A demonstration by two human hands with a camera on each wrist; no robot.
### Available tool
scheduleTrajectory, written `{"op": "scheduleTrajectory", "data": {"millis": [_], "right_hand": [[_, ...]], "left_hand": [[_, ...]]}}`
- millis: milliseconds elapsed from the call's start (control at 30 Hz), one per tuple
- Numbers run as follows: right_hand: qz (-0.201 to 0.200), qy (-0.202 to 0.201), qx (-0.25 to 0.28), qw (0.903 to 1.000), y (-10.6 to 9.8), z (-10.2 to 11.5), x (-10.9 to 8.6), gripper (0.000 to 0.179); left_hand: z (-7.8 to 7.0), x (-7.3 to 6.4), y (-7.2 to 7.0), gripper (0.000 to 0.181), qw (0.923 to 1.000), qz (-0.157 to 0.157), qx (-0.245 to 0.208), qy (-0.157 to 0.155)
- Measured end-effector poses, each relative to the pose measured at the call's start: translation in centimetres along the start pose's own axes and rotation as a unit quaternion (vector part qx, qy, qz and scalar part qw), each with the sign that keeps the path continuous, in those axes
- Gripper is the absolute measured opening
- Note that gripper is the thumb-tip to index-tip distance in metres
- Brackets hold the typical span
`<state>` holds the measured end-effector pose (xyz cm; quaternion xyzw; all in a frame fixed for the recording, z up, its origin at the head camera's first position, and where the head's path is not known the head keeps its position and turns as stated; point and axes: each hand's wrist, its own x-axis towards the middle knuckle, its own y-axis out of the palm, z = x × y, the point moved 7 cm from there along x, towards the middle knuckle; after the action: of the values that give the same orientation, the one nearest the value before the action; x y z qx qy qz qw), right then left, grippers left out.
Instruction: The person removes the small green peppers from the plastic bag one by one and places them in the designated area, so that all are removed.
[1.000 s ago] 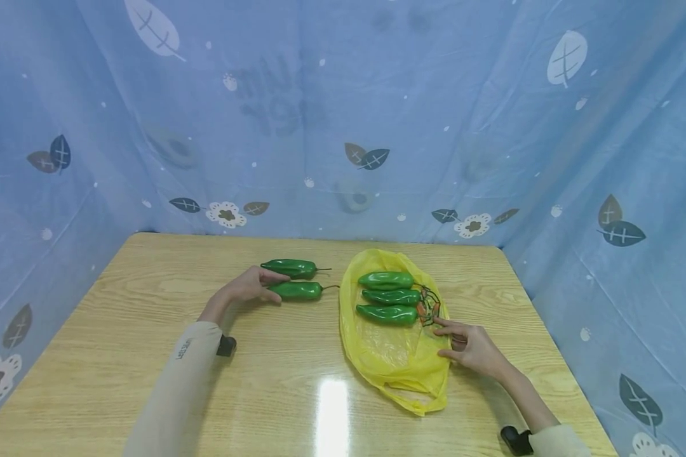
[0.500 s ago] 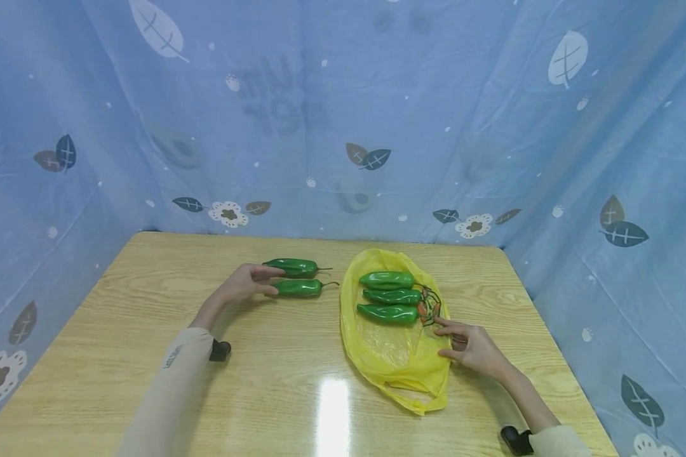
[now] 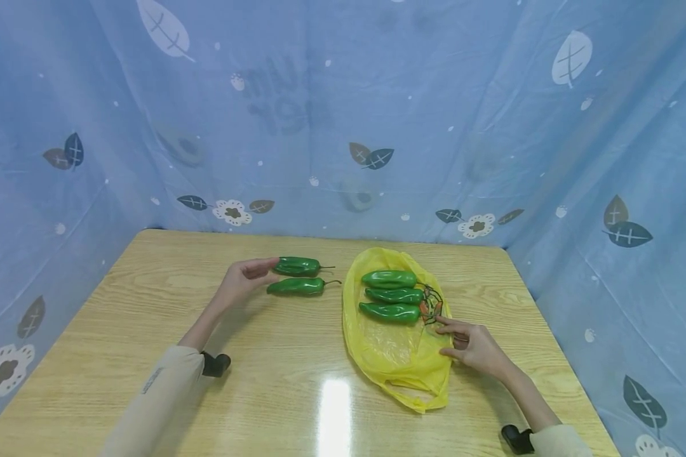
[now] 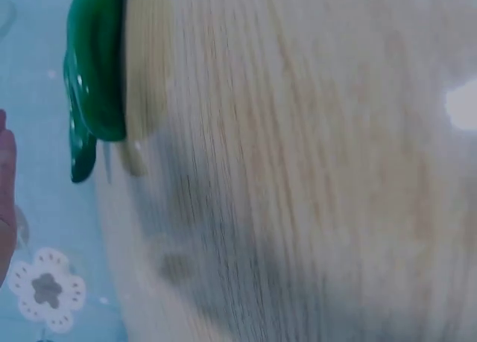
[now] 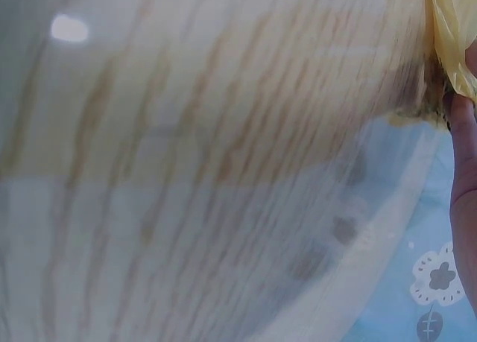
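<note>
Two green chili peppers lie on the table left of the bag. My left hand (image 3: 241,280) is at their left ends, its fingertips overlapping the tip of the far pepper (image 3: 297,266); the near pepper (image 3: 297,286) lies just below. Parts of both green peppers (image 4: 100,66) show in the left wrist view. My right hand (image 3: 479,348) holds the right edge of a flattened yellow plastic bag (image 3: 385,349) between thumb and fingers. In the right wrist view a finger is against the bag (image 5: 451,36). Three green peppers (image 3: 391,296) lie in a row on the bag.
Dark stems and small orange-red pieces (image 3: 431,304) lie at the right end of the row on the bag. The wooden table (image 3: 251,393) ends at a blue patterned curtain (image 3: 343,127) behind and on both sides.
My left hand has drawn back to the left off the near pepper and risen slightly toward the far one. Both peppers stay on the table. My right hand stays at the bag's edge.
</note>
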<state>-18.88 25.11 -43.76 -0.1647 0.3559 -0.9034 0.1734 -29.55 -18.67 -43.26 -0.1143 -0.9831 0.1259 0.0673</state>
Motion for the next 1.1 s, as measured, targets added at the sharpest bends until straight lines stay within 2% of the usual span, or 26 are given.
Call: {"op": "scheduleTrajectory", "data": {"millis": [100,367,667,867,1100], "right_hand": [[0.001,0.002,-0.006,1.0,0.1,-0.1,0.0,0.035],[0.005,0.01,0.002,0.9999,0.6,-3.4,-0.1,0.039],[0.005,-0.004,0.008,0.9999,0.6,-3.1,-0.2,0.039],[0.003,-0.007,0.002,1.0,0.7,-3.2,-0.3,0.037],[0.003,-0.007,0.001,1.0,0.6,-2.9,-0.3,0.038]], "left_hand": [[-0.5,-0.5,0.6,0.049,0.9999,0.01,-0.011,0.006],[-1.7,-2.0,2.7,0.052,0.9985,0.048,-0.024,0.013],[-3.0,-2.8,4.9,0.043,0.9959,0.076,-0.033,0.037],[-3.9,-3.5,6.4,0.042,0.9909,0.111,-0.058,0.051],[-4.4,-4.3,8.3,0.044,0.9846,0.154,-0.075,0.036]]}}
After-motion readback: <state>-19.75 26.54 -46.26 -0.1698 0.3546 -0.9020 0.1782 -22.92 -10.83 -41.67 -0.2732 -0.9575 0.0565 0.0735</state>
